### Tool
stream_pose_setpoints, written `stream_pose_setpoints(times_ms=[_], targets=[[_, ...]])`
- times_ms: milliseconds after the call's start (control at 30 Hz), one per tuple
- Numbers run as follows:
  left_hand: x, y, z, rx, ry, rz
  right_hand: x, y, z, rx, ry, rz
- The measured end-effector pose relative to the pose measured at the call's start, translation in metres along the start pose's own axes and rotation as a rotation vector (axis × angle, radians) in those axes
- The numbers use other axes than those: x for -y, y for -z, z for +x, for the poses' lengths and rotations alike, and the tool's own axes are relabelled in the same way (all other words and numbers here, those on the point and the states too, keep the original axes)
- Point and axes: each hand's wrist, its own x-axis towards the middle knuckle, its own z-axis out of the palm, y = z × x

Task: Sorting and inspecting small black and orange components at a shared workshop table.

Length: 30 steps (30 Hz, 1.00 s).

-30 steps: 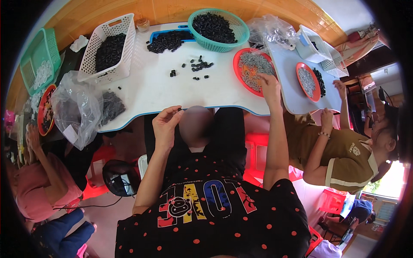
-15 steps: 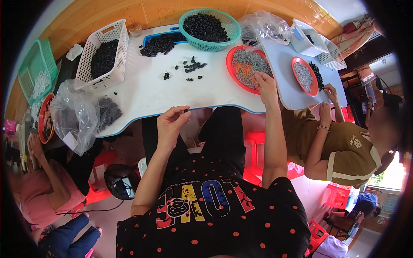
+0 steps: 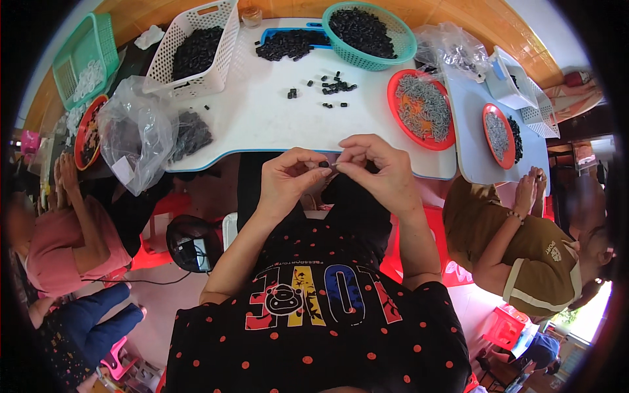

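Observation:
Just off the table's front edge, my left hand point(image 3: 285, 183) pinches a small black cylindrical piece point(image 3: 324, 164) between thumb and fingertips. My right hand point(image 3: 381, 171) is closed in a pinch beside it, its fingertips against a tiny grey screw-like piece point(image 3: 335, 168) at the black piece's side. How far the two are joined is too small to tell. Loose black pieces point(image 3: 337, 86) lie scattered in the table's middle. At the right stands a red plate point(image 3: 394, 105) of grey screw-like pieces with some orange showing among them.
A green basket point(image 3: 377, 63), a blue tray point(image 3: 263, 34) and a white basket point(image 3: 226, 62) hold black pieces at the back. Clear plastic bags point(image 3: 134, 124) lie left and far right. Co-workers sit on both sides; the right one has a smaller red plate point(image 3: 489, 124).
My right hand has left the red plate and come back to meet my left hand. The view has shifted, and the right co-worker's hands have drawn together off the table.

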Motion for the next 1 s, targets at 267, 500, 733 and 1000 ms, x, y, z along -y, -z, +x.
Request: stream_pose_setpoints(times_ms=[267, 500, 733, 1000], targets=[[-0.003, 0.006, -0.007, -0.058, 0.194, -0.502, -0.004, -0.019, -0.001, -0.054, 0.026, -0.054], [-0.008, 0.007, -0.01, -0.081, 0.286, -0.835, 0.005, -0.048, 0.001, -0.138, 0.24, -0.275], [0.017, 0.015, -0.017, -0.118, 0.31, -0.78, -0.009, -0.054, 0.002, -0.097, 0.292, -0.374], [0.022, 0.015, -0.018, -0.102, 0.227, -0.638, -0.013, -0.051, 0.003, -0.105, 0.36, -0.47]])
